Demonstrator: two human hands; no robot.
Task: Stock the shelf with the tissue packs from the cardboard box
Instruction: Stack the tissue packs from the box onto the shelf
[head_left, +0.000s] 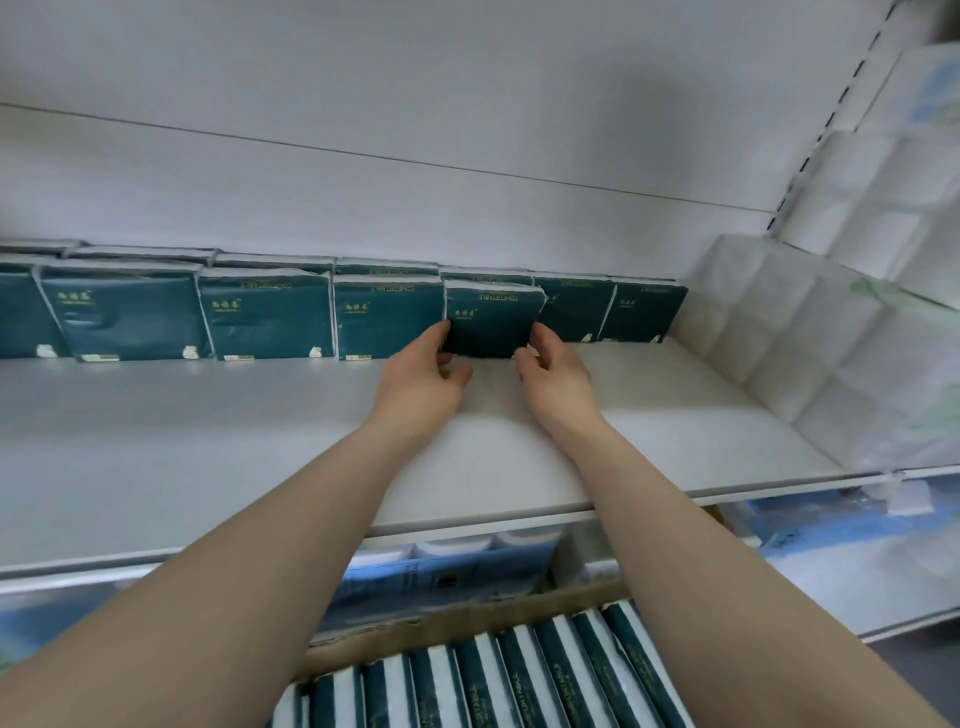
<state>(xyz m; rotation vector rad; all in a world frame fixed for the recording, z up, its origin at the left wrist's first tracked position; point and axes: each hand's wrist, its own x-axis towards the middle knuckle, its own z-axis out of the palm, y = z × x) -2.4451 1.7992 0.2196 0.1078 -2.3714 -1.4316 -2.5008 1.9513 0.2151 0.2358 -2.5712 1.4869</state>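
A dark green tissue pack (491, 319) stands upright on the white shelf (208, 441), in front of the back row. My left hand (423, 374) pinches its lower left edge and my right hand (553, 371) pinches its lower right edge. Several matching green packs (267, 314) line the back of the shelf from the far left to about two packs right of the held one. Below the shelf's front edge, the cardboard box (457, 631) holds several more packs (493, 686) standing on edge.
Large white paper-roll bundles (810, 332) fill the shelf's right end and stack higher at the upper right. Blue-and-white packs (441, 566) sit on the lower shelf behind the box. A white back panel (415, 130) rises behind the row.
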